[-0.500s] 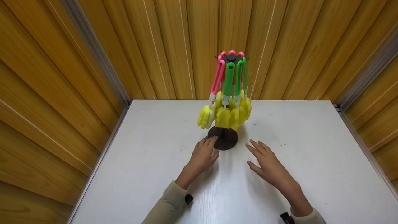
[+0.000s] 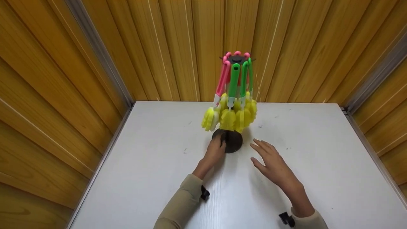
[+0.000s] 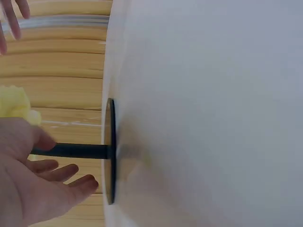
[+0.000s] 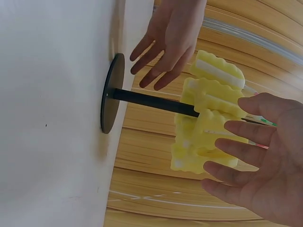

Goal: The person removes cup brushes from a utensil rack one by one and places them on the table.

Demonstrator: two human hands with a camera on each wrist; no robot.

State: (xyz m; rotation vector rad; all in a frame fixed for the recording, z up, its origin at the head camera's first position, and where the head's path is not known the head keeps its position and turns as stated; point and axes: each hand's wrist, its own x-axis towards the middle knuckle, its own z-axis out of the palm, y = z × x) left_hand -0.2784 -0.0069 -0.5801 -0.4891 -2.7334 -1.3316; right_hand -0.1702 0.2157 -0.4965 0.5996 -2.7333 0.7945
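A black stand with a round base (image 2: 234,144) stands upright on the table. From its top hang several sponge brushes with yellow heads (image 2: 228,120), some on green handles (image 2: 234,81), others on pink handles (image 2: 222,79). My left hand (image 2: 213,153) is over the left side of the base, beside the pole (image 3: 78,151). Its thumb and fingers spread around the pole, and the right wrist view shows a gap between fingertips and pole. To the right of the base, my right hand (image 2: 274,163) hovers above the table with fingers spread, holding nothing.
A white table (image 2: 152,143) bears the stand near its back edge. Wood-plank walls (image 2: 171,51) enclose the back and both sides, with grey metal strips (image 2: 98,54) at the corners. Each wrist carries a small black device (image 2: 286,219).
My left hand has moved right and forward, toward the pole, and its thumb and fingers have turned to face it. The right hand has barely shifted. The stand has stayed in place.
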